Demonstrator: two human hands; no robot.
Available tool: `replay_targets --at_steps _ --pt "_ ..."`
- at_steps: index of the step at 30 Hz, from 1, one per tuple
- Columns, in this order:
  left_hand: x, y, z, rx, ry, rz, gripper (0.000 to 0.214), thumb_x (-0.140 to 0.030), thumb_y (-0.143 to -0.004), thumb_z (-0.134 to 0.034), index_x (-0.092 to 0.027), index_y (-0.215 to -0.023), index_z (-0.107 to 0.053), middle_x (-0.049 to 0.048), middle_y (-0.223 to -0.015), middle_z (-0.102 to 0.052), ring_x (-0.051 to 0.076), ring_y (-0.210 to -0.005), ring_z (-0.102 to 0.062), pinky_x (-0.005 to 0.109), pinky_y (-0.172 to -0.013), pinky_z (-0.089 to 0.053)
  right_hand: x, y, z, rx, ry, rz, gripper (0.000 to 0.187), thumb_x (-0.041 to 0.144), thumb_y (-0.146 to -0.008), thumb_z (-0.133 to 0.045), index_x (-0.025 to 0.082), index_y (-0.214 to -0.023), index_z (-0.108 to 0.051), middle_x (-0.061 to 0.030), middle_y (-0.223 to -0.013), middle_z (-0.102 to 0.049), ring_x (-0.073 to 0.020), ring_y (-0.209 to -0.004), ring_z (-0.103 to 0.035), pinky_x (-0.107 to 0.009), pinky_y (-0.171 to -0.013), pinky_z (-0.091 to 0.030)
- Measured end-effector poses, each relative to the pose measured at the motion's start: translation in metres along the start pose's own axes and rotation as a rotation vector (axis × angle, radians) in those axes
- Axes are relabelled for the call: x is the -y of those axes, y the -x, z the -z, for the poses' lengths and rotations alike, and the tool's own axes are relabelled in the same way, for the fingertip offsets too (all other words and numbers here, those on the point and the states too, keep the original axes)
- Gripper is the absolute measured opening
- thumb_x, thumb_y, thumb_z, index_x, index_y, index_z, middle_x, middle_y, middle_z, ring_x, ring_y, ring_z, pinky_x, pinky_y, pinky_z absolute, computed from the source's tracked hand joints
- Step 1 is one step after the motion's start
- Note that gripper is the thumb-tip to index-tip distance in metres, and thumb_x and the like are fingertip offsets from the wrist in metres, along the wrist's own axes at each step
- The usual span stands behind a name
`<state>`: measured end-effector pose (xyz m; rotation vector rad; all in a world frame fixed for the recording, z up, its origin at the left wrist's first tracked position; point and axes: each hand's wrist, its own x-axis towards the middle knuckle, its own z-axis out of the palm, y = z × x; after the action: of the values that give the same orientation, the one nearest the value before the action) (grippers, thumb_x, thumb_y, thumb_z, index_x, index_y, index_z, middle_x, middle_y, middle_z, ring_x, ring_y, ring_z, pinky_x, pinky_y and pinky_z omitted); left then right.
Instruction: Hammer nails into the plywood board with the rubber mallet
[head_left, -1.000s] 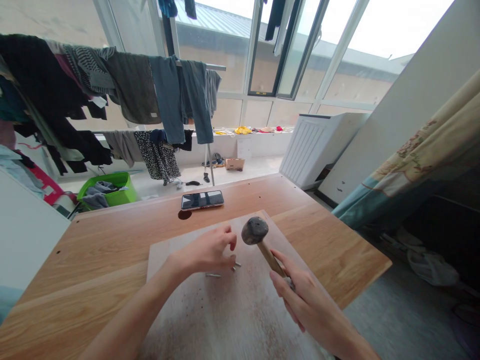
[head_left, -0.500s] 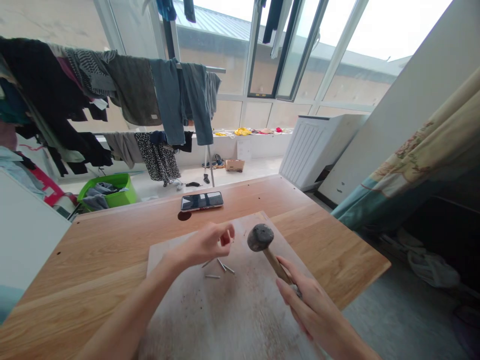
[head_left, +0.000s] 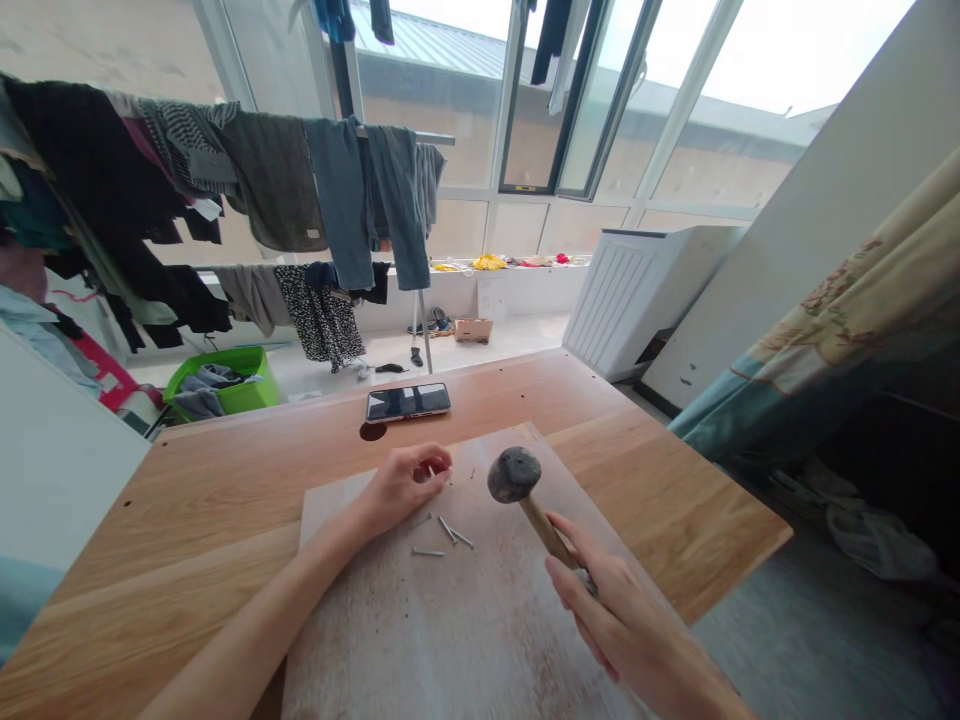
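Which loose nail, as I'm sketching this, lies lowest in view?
The nail lying almost horizontally on the board, below the left hand; the other loose nails slant and sit higher.

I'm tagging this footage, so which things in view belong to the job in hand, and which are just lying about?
Likely part of the job:
mallet, gripped in the right hand
loose nails, near the left hand
board under the nails

Just lying about:
smartphone on the table
green tub of clothes
cardboard box
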<state>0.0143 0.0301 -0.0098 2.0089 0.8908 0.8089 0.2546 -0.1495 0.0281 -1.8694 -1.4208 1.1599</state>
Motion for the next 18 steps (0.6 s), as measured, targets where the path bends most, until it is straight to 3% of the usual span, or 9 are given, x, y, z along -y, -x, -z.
replay_targets --at_steps 9,18 --pt "0.0 0.002 -0.003 -0.018 -0.026 -0.045 0.011 -0.027 -0.087 -0.062 -0.018 -0.086 -0.067 -0.001 -0.076 -0.066 0.012 -0.067 -0.056 0.023 -0.065 -0.046 0.013 -0.007 0.0 0.034 -0.022 0.045 0.068 0.051 -0.1 -0.04 0.014 -0.156 -0.037 0.0094 -0.059 -0.045 -0.0076 -0.036 -0.042 -0.018 -0.036 -0.035" --pt "0.001 0.003 -0.004 0.003 -0.055 -0.042 0.009 -0.023 -0.088 -0.063 -0.018 -0.094 -0.067 -0.0011 -0.079 -0.069 0.012 -0.067 -0.058 0.023 -0.066 -0.048 0.018 -0.023 -0.013 0.041 -0.087 0.151 0.055 0.046 -0.103 -0.042 0.021 -0.152 -0.042 0.0081 -0.069 -0.049 -0.0049 -0.036 -0.042 -0.015 -0.032 -0.034"
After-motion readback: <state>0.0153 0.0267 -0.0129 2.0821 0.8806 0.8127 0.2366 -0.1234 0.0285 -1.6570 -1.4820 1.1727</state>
